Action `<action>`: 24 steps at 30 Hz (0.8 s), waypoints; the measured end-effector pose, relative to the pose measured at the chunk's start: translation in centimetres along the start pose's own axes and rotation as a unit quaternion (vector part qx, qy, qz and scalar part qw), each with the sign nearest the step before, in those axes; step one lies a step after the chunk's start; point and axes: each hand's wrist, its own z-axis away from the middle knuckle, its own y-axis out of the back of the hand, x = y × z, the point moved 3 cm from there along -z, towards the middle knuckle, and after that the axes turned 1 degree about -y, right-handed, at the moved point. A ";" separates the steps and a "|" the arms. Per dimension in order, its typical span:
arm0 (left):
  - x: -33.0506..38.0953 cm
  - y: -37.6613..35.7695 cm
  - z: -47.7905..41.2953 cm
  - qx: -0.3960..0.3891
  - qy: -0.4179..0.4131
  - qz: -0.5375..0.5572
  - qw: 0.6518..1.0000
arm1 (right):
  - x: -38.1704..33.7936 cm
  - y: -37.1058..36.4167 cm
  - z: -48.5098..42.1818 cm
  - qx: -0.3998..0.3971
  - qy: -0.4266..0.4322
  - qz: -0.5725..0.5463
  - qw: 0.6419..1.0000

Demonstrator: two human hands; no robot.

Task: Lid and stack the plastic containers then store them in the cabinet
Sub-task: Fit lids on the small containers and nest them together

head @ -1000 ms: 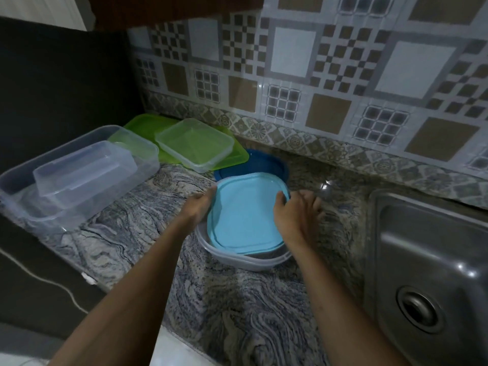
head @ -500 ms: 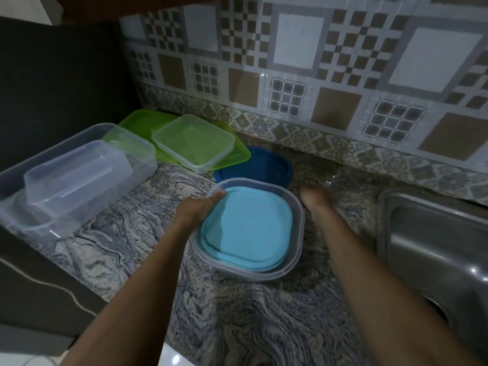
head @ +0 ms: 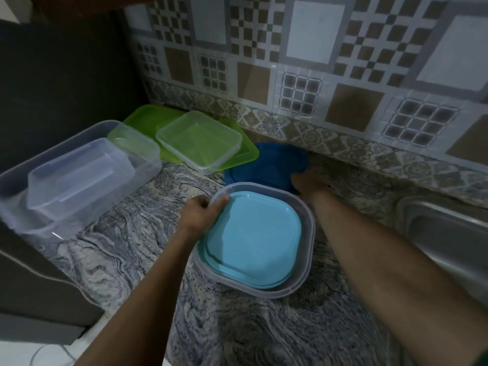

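Counter [head: 132, 233]: marbled grey stone; steel sink [head: 443, 233] at right edge, dark panel [head: 66, 88] at left.
Wall [head: 317, 62]: patterned brown-and-grey tile.
Clear container [head: 307, 254]: mid-counter, pale blue lid [head: 253, 241] showing inside its rim.
Left hand [head: 196, 216]: pinches container's left rim.
Right hand [head: 305, 184]: at dark blue lid [head: 266, 165] just behind container; grip blurred, cannot tell.
Back left corner: green lids [head: 142, 117], clear tubs [head: 148, 165].

Against brown-checkered tiles [head: 317, 48] and grey-veined counter [head: 132, 233] show pale blue lid [head: 253, 241], dark blue lid [head: 266, 167], green lid [head: 247, 154].
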 end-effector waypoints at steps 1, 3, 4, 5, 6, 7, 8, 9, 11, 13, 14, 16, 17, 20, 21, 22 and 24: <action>0.0 0.0 0.0 -0.005 -0.009 0.020 1.000 | -0.1 0.8 0.6 0.005 0.024 -0.031 0.999; 0.1 -0.1 0.1 -0.026 -0.022 0.066 0.997 | -1.4 3.2 1.8 0.101 0.094 -0.137 0.981; 0.3 -0.2 0.1 -0.035 -0.029 0.081 0.996 | -2.0 4.4 3.0 0.128 0.120 -0.172 0.969; 0.5 -0.3 0.3 -0.043 -0.039 0.093 0.994 | -2.5 5.5 3.8 0.149 0.154 -0.189 0.958; 0.6 -0.6 0.5 -0.051 -0.043 0.102 0.993 | -2.6 6.7 4.3 0.167 0.170 -0.191 0.952; 0.6 -0.9 0.7 -0.056 -0.045 0.113 0.991 | -2.6 8.2 5.4 0.192 0.188 -0.189 0.944; 0.8 -1.3 0.9 -0.060 -0.041 0.118 0.990 | -2.6 9.5 6.8 0.214 0.205 -0.197 0.935; 0.9 -1.8 1.1 -0.062 -0.039 0.121 0.990 | -2.5 10.6 8.0 0.224 0.216 -0.208 0.927; 1.6 -2.9 1.9 -0.075 -0.034 0.119 0.990 | -1.3 12.2 10.9 0.229 0.226 -0.234 0.918; 2.7 -4.0 2.9 -0.079 -0.045 0.110 0.990 | 1.3 12.7 14.0 0.213 0.227 -0.240 0.919; 3.2 -4.4 3.3 -0.075 -0.047 0.112 0.990 | 2.5 12.5 15.1 0.195 0.229 -0.240 0.923; 4.0 -5.5 3.9 -0.071 -0.065 0.138 0.986 | 5.5 11.7 17.3 0.159 0.207 -0.237 0.936; 4.4 -5.9 4.3 -0.063 -0.078 0.160 0.982 | 7.1 11.2 18.0 0.153 0.184 -0.233 0.943; 5.4 -6.2 5.4 -0.042 -0.045 0.224 0.973 | 11.4 10.1 19.2 0.180 0.124 -0.232 0.948; 5.7 -6.3 5.6 -0.042 -0.015 0.264 0.964 | 12.4 9.9 19.2 0.190 0.114 -0.237 0.946; 5.8 -6.4 5.7 -0.055 0.020 0.291 0.955 | 13.2 9.7 18.8 0.196 0.107 -0.236 0.946; 6.0 -6.4 6.3 -0.098 0.060 0.318 0.941 | 14.4 9.1 18.6 0.196 0.097 -0.211 0.953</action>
